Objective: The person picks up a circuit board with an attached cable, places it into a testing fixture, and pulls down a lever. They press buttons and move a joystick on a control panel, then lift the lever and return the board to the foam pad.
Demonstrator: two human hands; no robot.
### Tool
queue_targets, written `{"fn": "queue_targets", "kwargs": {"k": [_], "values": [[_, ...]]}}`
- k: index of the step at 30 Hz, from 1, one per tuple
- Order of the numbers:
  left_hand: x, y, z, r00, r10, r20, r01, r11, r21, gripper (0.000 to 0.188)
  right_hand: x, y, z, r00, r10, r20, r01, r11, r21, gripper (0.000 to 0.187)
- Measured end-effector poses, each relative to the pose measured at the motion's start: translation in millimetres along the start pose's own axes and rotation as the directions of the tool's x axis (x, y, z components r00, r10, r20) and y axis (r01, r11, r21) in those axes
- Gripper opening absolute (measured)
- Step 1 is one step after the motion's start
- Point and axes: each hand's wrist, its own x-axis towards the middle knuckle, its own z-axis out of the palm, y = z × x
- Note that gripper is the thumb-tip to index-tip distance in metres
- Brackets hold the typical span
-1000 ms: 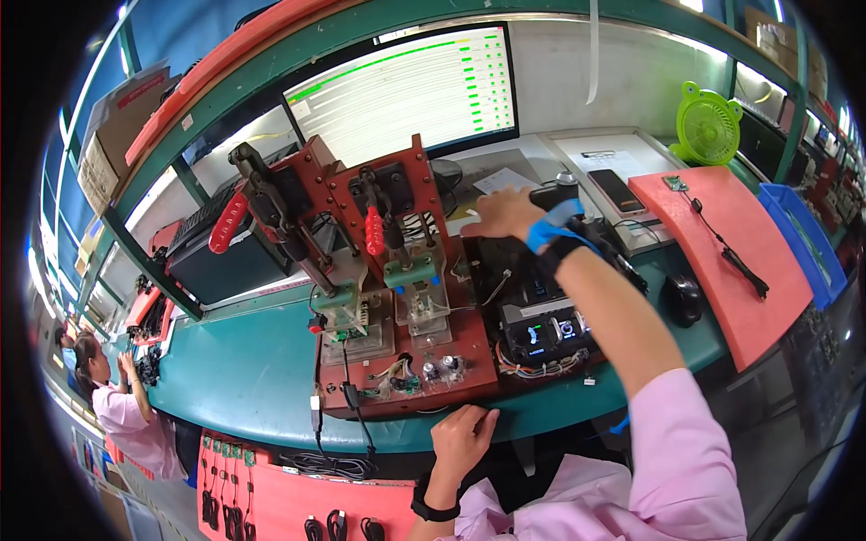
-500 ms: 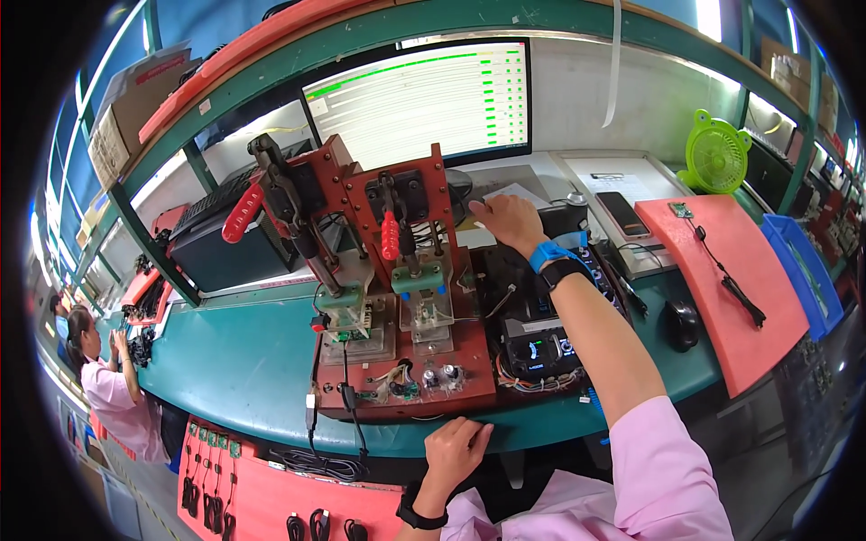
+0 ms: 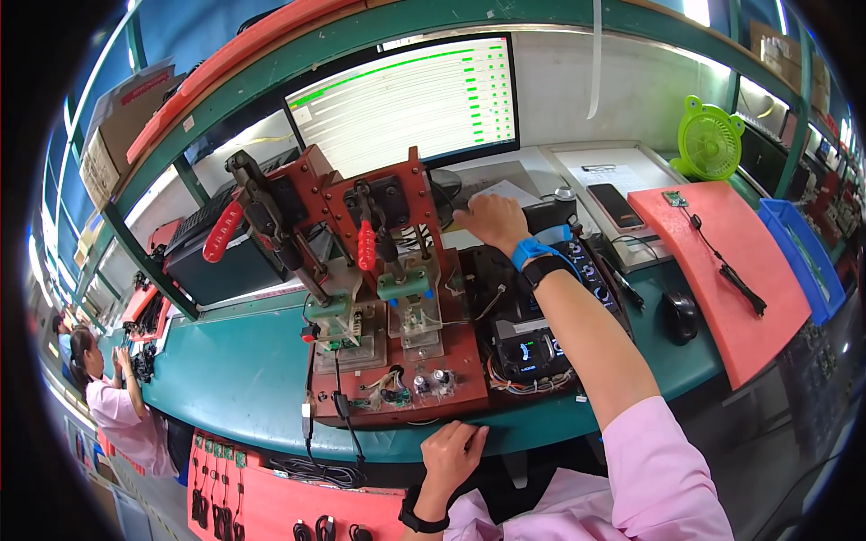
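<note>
My left hand (image 3: 454,453) rests at the bench's front edge, its fingers curled into a loose fist with nothing visible in them. My right arm reaches across black electronic equipment (image 3: 532,350) with a lit display. My right hand (image 3: 494,221) is beyond it, near the back right of a red test fixture (image 3: 397,383); its fingertips are hidden, with the thumb side to the left. The fixture has two toggle clamps with red handles, a left handle (image 3: 223,232) and a right handle (image 3: 366,245). A green circuit board (image 3: 341,343) sits under the left clamp, with a black cable (image 3: 340,403) running down from the fixture.
Behind the fixture stands a lit monitor (image 3: 406,99). At right are a phone (image 3: 616,206), a mouse (image 3: 678,317), a green fan (image 3: 711,140) and a pink foam sheet (image 3: 713,270) bearing a board with cable. Several cabled boards lie on the lower-left pink sheet (image 3: 271,496). Another person (image 3: 122,410) works far left.
The view has shifted slightly, so the fixture and monitor appear farther left. My right hand stays beyond the equipment, and my left hand remains at the bench edge.
</note>
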Motion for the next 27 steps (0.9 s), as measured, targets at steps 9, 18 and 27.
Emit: {"fn": "queue_targets", "kwargs": {"k": [9, 18, 27], "values": [[-1.2, -0.9, 0.6, 1.0, -0.003, 0.005, 0.003, 1.0, 0.019, 0.015, 3.0, -2.1, -3.3, 0.995, 0.09, -0.034, -0.086, 0.99, 0.109, 0.039], [-1.8, -4.1, 6.5, 1.0, 0.014, -0.02, -0.013, 0.998, 0.061, 0.017, 2.6, 5.4, -4.0, 0.978, 0.127, -0.168, -0.066, 0.942, 0.328, 0.035], [-2.3, -3.5, 0.5, 0.999, -0.021, -0.031, 0.02, 0.999, -0.028, 0.016, -84.0, 127.1, -129.1, 0.994, -0.111, -0.001, 0.102, 0.92, -0.378, 0.034]]}}
